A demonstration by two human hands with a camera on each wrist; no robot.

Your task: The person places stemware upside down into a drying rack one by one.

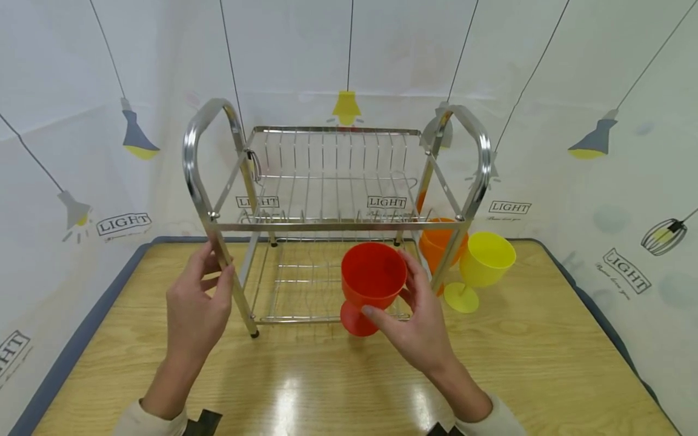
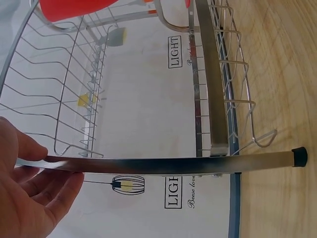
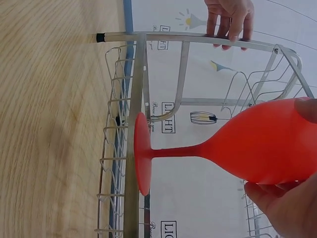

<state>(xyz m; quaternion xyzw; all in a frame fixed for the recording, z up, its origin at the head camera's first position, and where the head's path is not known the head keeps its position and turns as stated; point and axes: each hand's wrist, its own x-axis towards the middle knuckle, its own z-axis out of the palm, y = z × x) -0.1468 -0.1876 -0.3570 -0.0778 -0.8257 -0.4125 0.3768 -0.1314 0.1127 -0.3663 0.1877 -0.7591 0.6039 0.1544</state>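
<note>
A red plastic goblet (image 1: 373, 278) is held upright by the bowl in my right hand (image 1: 417, 324), in front of the two-tier metal dish rack (image 1: 338, 227). In the right wrist view the goblet's stem and foot (image 3: 142, 153) stick out free of the fingers, near the rack's lower front bar. My left hand (image 1: 199, 300) grips the rack's left front upright, thumb on one side and fingers on the other, as the left wrist view (image 2: 37, 186) also shows. The upper tier's wire slots hold nothing that I can see.
A yellow goblet (image 1: 487, 260) stands on the wooden table (image 1: 327, 387) right of the rack. Orange goblets (image 1: 436, 242) stand beside it, partly behind the rack's right leg. A white printed sheet (image 1: 572, 60) hangs around the table's back and sides.
</note>
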